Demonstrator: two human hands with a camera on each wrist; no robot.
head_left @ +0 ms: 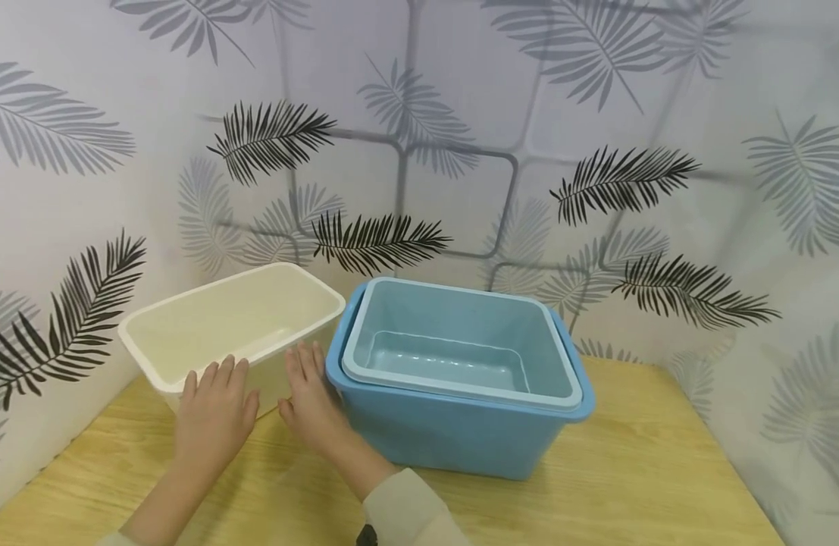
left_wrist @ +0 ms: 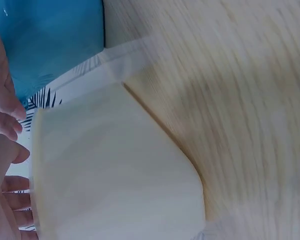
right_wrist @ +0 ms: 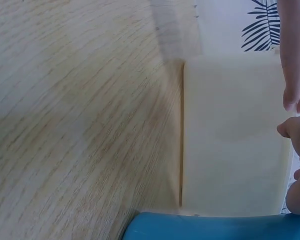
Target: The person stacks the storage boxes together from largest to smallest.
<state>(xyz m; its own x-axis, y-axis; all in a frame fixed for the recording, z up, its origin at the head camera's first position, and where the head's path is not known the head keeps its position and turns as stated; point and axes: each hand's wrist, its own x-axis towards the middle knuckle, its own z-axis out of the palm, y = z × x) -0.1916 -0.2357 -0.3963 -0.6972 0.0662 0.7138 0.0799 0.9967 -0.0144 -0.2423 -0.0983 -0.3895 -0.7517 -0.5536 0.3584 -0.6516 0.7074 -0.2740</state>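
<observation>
A cream rectangular bin (head_left: 221,318) stands upright at an angle on the left, near the wall. My left hand (head_left: 214,413) lies at its front rim, fingers pointing away and thumb to the side. My right hand (head_left: 317,402) touches the front wall close to the right corner, between the cream bin and a blue bin (head_left: 446,432). In the left wrist view, fingers (left_wrist: 17,201) reach the rim of the cream bin (left_wrist: 115,170). The right wrist view has my right thumb (right_wrist: 290,129) beside the upper edge of the cream wall (right_wrist: 235,135).
Inside the blue bin sits a smaller light blue bin (head_left: 460,315), its rim slightly above the outer one. Both stand on a wooden table (head_left: 637,455), right beside my right hand. Behind and at both sides rises a leaf-patterned wall (head_left: 460,98).
</observation>
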